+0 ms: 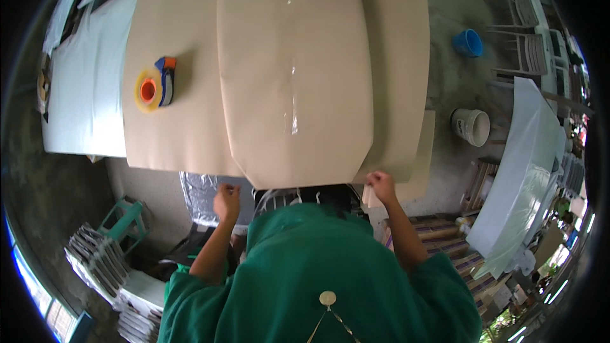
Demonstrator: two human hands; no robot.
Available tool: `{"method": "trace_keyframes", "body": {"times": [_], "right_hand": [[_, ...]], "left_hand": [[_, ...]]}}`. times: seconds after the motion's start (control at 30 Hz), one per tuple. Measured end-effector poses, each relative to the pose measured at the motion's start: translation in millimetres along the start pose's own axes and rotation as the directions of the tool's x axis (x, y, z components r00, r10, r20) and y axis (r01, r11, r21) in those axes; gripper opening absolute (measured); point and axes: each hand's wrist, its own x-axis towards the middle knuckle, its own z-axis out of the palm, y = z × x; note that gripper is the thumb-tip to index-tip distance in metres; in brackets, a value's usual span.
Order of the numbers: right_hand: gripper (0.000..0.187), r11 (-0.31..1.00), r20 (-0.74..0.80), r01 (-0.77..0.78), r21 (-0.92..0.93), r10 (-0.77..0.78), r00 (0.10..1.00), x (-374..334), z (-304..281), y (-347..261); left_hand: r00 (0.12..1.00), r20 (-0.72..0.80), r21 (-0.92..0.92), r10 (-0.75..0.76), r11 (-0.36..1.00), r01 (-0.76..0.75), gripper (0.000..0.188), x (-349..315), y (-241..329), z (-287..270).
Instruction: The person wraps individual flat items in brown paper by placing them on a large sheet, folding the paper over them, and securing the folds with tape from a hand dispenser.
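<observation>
A large brown paper wrap [298, 89] covers a flat bundle in front of me, with its front corners folded slantwise and short strips of clear tape down its middle. A wider brown sheet [171, 133] lies under it. My left hand [227, 202], fingers curled in, hovers just off the near edge, left of centre. Whether it holds anything is too small to tell. At the near right corner, my right hand [381, 187] pinches the edge of the brown paper. A tape dispenser [166, 82] with a yellowish roll and orange core rests on the left side of the sheet.
White-wrapped panels [95, 82] lie at the left. On the floor to the right stand a blue bucket [468, 43] and a white bucket [471, 127]. A long white-wrapped bundle [518, 171] lies farther right. Stacked chairs [95, 257] and a green stool [127, 219] are at the lower left.
</observation>
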Motion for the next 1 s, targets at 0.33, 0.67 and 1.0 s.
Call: {"method": "trace_keyframes", "body": {"times": [0.33,0.67,1.0], "right_hand": [[0.122,0.883,-0.309,0.397,-0.250,-0.461,0.832,67.4,-7.7,-123.0],[0.115,0.773,-0.165,0.470,-0.425,-0.577,0.800,98.1,-23.5,-62.2],[0.034,0.863,-0.357,0.108,0.494,0.088,0.930,-7.4,116.6,-94.5]], "left_hand": [[0.371,-0.094,0.502,0.924,0.366,-0.784,0.082,46.2,129.5,29.0],[0.344,0.023,0.304,0.939,0.321,-0.897,0.077,34.1,168.6,44.3],[0.074,0.077,0.608,0.994,0.012,-0.794,0.063,13.7,232.5,93.3]]}}
